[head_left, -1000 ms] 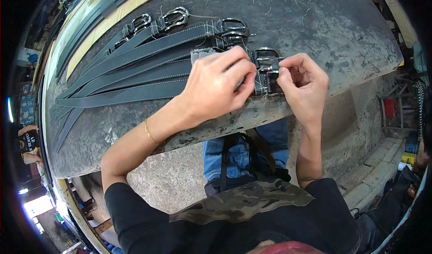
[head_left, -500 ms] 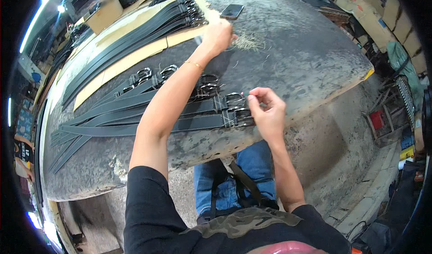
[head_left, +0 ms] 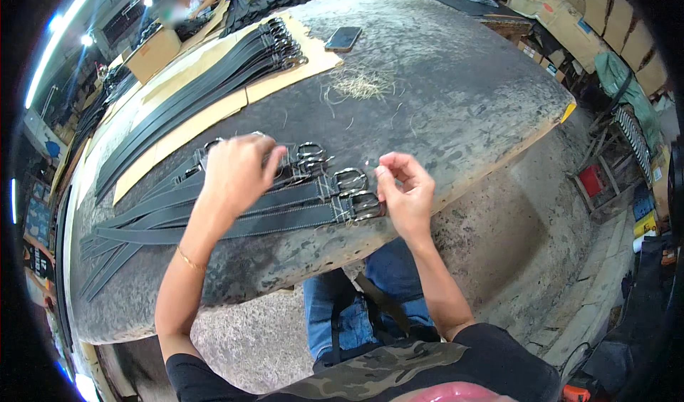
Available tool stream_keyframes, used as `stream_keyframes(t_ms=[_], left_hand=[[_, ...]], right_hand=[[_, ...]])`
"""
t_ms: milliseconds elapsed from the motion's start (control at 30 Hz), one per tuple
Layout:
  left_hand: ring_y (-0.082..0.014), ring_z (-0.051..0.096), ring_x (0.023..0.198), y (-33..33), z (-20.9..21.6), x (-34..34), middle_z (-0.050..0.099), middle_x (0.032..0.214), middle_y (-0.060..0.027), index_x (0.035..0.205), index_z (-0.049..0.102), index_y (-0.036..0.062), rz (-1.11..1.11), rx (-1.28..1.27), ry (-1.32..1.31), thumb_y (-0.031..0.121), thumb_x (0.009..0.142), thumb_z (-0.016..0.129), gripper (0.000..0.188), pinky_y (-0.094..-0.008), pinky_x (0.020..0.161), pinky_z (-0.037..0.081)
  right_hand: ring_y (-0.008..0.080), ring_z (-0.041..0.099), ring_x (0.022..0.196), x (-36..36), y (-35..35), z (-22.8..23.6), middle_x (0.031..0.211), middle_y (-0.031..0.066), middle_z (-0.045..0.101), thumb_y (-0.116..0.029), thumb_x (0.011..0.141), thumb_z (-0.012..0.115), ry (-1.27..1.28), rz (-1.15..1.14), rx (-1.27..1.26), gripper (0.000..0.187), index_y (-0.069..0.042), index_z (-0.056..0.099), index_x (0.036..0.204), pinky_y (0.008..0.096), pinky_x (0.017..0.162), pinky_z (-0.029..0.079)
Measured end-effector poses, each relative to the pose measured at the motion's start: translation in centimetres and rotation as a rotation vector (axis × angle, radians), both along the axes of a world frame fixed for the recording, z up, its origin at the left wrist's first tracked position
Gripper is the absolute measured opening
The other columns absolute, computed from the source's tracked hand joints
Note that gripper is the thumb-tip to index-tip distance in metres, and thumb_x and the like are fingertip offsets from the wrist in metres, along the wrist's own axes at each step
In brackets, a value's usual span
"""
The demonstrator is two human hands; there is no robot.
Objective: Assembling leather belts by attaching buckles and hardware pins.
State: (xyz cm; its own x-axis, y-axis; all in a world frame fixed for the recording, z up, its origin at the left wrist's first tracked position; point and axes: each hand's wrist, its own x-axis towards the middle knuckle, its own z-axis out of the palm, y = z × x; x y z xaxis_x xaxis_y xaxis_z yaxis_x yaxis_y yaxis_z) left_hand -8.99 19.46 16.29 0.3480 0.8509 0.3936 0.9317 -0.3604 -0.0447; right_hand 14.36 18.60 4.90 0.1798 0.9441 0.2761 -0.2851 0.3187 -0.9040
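Observation:
Several black leather belts (head_left: 285,201) with pale stitching and metal buckles lie fanned on the dark table, their buckle ends to the right. Above their upper buckles is my left hand (head_left: 239,168), back upward, thumb standing apart from the fingers, with nothing visible in its grasp. It covers part of the belts. My right hand (head_left: 410,195) is just right of the nearest buckles (head_left: 351,180), thumb and forefinger pinched together. A tiny pinkish tip shows by those fingers; what they hold is too small to name.
A loose heap of pale thread scraps (head_left: 362,81) and a phone (head_left: 343,39) lie farther back on the table (head_left: 456,103). More belts (head_left: 206,81) rest in a row on tan cardboard (head_left: 178,133) at the far left. A person (head_left: 196,7) sits behind a cardboard box (head_left: 154,53).
My left hand has come back from beside the thread heap, down and left to the belts. My right hand stays pinched near the buckles. The head view has shifted slightly.

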Motion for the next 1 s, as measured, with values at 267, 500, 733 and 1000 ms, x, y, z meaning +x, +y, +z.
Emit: stream_keyframes(t_ms=[267, 500, 733, 1000], left_hand=[[-0.0297, 0.062, 0.057, -4.1, -4.9, 1.8, 0.062, 0.072, -0.0071, 0.083, 0.069, 0.0060, -0.278, 0.004, -0.112, 0.023, 0.086, 0.069, 0.017, -0.0383, 0.051, 0.048], [-0.0254, 0.066, 0.060, -4.9, -7.5, 2.7, 0.064, 0.090, -0.0083, 0.092, 0.068, 0.0033, -0.402, -0.033, -0.203, 0.031, 0.080, 0.075, 0.031, -0.0334, 0.054, 0.053], [-0.0222, 0.064, 0.061, -4.5, -8.7, 3.3, 0.061, 0.099, -0.0062, 0.092, 0.067, 0.0055, -0.572, 0.003, -0.280, 0.010, 0.077, 0.072, 0.016, -0.0325, 0.052, 0.052], [-0.0227, 0.064, 0.066, -5.0, -8.9, 1.4, 0.061, 0.098, -0.0088, 0.088, 0.064, 0.0033, -0.487, 0.057, -0.268, 0.004, 0.072, 0.074, 0.019, -0.0326, 0.055, 0.052]], right_hand=[[0.0068, 0.057, 0.062, 0.0, 0.7, 0.8, 0.080, 0.0039, 0.064, -0.002, 0.090, 0.064, -0.059, -0.032, 0.021, 0.012, 0.004, 0.066, 0.101, 0.0205, 0.056, 0.046], [0.0089, 0.060, 0.066, -0.5, 0.0, 0.4, 0.084, 0.0059, 0.067, 0.000, 0.088, 0.067, -0.132, -0.076, 0.019, 0.017, 0.005, 0.067, 0.104, 0.0210, 0.058, 0.049], [0.0077, 0.060, 0.069, -0.1, -0.3, 0.5, 0.086, 0.0050, 0.066, 0.000, 0.087, 0.068, -0.172, -0.045, 0.002, 0.017, 0.005, 0.068, 0.104, 0.0205, 0.058, 0.049], [0.0056, 0.058, 0.071, -0.2, -1.3, 1.3, 0.086, 0.0021, 0.065, 0.004, 0.087, 0.066, -0.336, 0.123, 0.085, 0.014, 0.003, 0.068, 0.100, 0.0196, 0.061, 0.048]])
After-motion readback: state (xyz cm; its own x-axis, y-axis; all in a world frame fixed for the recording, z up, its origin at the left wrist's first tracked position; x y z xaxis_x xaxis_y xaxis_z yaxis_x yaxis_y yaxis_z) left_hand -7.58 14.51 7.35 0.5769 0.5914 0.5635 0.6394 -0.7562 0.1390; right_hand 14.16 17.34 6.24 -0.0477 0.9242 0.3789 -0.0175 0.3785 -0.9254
